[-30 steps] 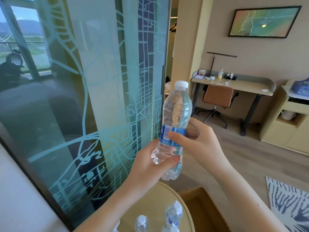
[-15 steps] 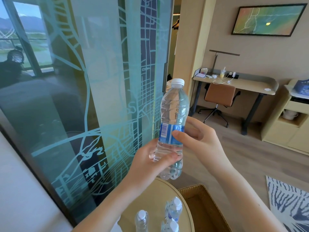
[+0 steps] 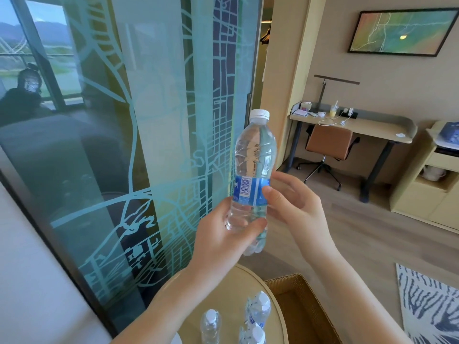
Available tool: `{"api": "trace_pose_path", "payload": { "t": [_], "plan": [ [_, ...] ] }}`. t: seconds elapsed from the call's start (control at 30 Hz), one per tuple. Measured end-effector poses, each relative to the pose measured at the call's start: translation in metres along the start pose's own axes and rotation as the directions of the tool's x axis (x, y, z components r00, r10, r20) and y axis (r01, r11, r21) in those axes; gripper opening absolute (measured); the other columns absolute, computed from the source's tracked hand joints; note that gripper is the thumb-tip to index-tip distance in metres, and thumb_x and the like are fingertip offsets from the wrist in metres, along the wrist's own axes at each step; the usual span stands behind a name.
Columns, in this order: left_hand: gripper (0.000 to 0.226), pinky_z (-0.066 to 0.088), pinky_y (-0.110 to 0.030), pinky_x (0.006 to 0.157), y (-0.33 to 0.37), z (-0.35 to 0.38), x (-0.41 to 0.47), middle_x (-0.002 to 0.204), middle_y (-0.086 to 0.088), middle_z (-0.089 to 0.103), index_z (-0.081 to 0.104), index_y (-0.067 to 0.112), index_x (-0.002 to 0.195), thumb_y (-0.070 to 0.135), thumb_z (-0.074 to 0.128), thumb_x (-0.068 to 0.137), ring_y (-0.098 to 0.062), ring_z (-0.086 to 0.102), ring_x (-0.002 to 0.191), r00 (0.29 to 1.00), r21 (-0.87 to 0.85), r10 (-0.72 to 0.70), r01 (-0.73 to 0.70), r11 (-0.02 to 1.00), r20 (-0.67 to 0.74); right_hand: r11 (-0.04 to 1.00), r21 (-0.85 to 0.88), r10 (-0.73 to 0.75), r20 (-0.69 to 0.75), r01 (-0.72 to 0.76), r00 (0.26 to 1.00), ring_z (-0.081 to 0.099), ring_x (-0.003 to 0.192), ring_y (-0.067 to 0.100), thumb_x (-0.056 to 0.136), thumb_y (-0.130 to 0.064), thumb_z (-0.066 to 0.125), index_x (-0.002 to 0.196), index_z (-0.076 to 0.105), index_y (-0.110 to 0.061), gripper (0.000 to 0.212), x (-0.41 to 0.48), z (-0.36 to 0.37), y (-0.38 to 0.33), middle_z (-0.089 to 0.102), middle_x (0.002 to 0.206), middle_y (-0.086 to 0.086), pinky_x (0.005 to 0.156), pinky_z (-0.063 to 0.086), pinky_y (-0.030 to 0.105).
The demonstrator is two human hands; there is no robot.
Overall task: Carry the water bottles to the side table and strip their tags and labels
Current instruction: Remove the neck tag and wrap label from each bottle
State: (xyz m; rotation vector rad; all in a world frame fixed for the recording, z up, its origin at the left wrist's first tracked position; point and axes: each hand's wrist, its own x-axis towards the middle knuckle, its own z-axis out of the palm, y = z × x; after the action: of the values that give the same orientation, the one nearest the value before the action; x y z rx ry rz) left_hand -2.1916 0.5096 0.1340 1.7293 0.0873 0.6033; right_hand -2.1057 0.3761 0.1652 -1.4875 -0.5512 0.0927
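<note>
- Head view: my left hand (image 3: 223, 234) is wrapped round the lower body of the water bottle (image 3: 255, 155), holding it upright in the air above the side table (image 3: 233, 294).
- My right hand (image 3: 295, 204) pinches the bottle at its blue label (image 3: 250, 189), thumb in front, fingers behind.
- The other bottles (image 3: 210, 324) stand on the table, beside a wicker basket (image 3: 298, 306).

head-worn view, forward-down, close on hands
</note>
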Motion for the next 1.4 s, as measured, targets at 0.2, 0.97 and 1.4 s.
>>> {"api": "trace_pose_path", "payload": {
  "t": [0.2,0.97,1.4],
  "plan": [
    [0.043,0.054,-0.02,0.067,-0.006,0.007,0.002,0.083,0.021,0.07,0.059,0.04,0.107,0.066,0.064,0.073,0.004,0.067,0.076,0.984,0.473,0.151,-0.091,0.876,-0.091,0.995,-0.062,-0.092,-0.145,0.084,0.985,0.074,0.081,0.0,0.079,-0.051,0.075,0.104,0.074,-0.02,0.04,0.013,0.006,-0.014,0.079,0.089,-0.01,0.062,0.053,0.011],
    [0.062,0.057,-0.043,0.088,-0.002,-0.018,0.009,0.12,-0.014,0.071,0.065,0.007,0.128,0.048,0.075,0.083,-0.033,0.072,0.102,0.772,-0.582,0.026,0.456,0.673,0.635,0.888,0.412,0.0,0.443,-0.203,0.897,0.056,0.129,0.043,0.08,-0.061,0.071,0.145,0.048,-0.004,0.089,0.042,-0.008,-0.026,0.056,0.142,0.026,0.106,0.048,0.054],
    [0.072,0.053,-0.038,0.096,-0.012,-0.021,0.016,0.116,0.006,0.073,0.063,0.025,0.122,0.07,0.073,0.066,-0.013,0.069,0.11,0.889,-0.148,-0.196,0.278,0.949,0.415,0.961,0.27,0.041,0.092,-0.064,0.995,0.075,0.085,0.028,0.068,-0.041,0.083,0.1,0.076,-0.004,0.05,0.042,-0.004,-0.023,0.077,0.095,0.015,0.073,0.06,0.041]
  ]
}}
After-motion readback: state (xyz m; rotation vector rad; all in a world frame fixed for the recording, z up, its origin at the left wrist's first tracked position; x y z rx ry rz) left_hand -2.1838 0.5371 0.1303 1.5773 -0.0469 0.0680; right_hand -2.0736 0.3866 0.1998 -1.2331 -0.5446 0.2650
